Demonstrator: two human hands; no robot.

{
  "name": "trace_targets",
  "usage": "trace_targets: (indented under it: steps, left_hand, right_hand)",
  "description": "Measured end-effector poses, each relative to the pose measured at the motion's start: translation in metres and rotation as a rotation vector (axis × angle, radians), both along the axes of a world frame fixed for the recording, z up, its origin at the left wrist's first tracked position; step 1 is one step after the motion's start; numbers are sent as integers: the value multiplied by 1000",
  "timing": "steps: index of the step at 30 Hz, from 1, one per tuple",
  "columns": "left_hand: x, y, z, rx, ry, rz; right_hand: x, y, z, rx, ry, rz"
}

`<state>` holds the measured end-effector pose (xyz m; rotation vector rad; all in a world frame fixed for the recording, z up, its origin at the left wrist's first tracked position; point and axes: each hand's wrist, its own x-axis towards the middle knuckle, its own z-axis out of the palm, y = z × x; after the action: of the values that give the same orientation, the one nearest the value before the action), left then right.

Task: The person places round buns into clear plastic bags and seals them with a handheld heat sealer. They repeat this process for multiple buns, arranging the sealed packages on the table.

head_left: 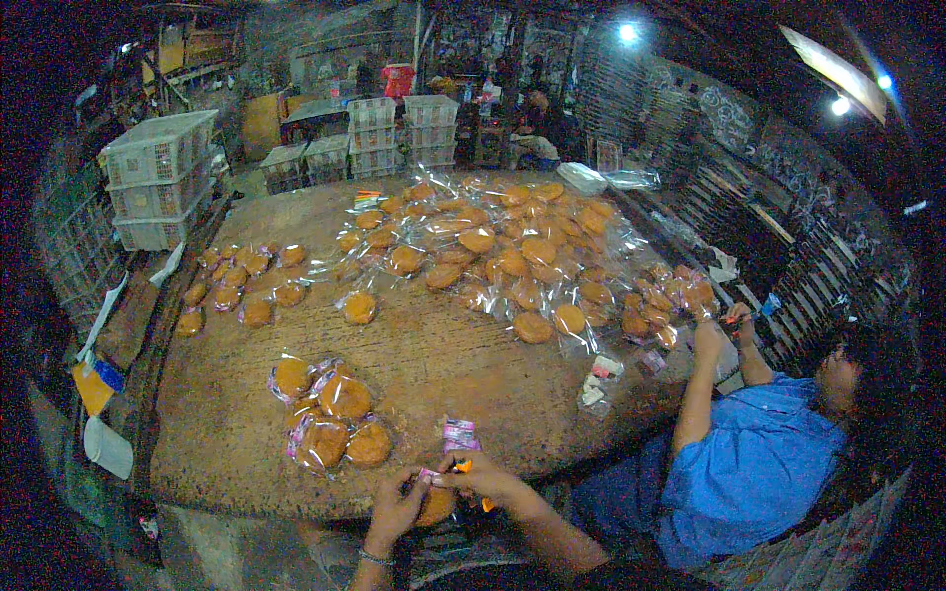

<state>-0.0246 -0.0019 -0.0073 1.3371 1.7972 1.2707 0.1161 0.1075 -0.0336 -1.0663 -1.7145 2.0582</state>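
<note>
In the head view, your left hand (393,510) has its fingers drawn close in a pinch on a small pink-and-white label (430,476), and your right hand (481,479) meets it there, curled around an orange-and-black tool (461,466) (its exact kind is too small to make out). The bagged bun (436,506) you are working on sits just below both hands, at the near edge of the wooden table (424,384); whether any finger grips its film, you cannot tell from here. To do this well, pinch label and film flat together, line the label up squarely, and bring the tool to the plastic alone, clear of bun and fingertips. Support the bun's weight so it doesn't drag on the film. The loose pink labels (459,433) lie just beyond your fingers, and the near group of bagged buns (345,398) rests to the left.
</note>
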Motion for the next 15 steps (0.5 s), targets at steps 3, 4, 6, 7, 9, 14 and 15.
trace_targets:
  steps: [3, 4, 6, 7, 9, 14, 15]
  left_hand:
    - [0, -1, 8, -14, -35, 35]
    - [1, -2, 10, -22, -43, 70]
    - [6, 0, 14, 43, 33, 129]
    - [10, 2, 16, 116, 119, 153]
    - [19, 5, 19, 183, 273, 180]
    - [42, 3, 24, 23, 310, 211]
    - [45, 3, 24, 146, 399, 224]
  right_hand:
    - [-3, 7, 17, -333, 378, -263]
    - [-5, 10, 23, -517, 547, -386]
    - [-10, 12, 30, -678, 745, -646]
    - [-16, 7, 31, -650, 774, -783]
    - [-27, -5, 29, -323, 594, -922]
    - [-42, -28, 4, 183, 325, -733]
    - [-42, -29, -3, 215, 334, -725]
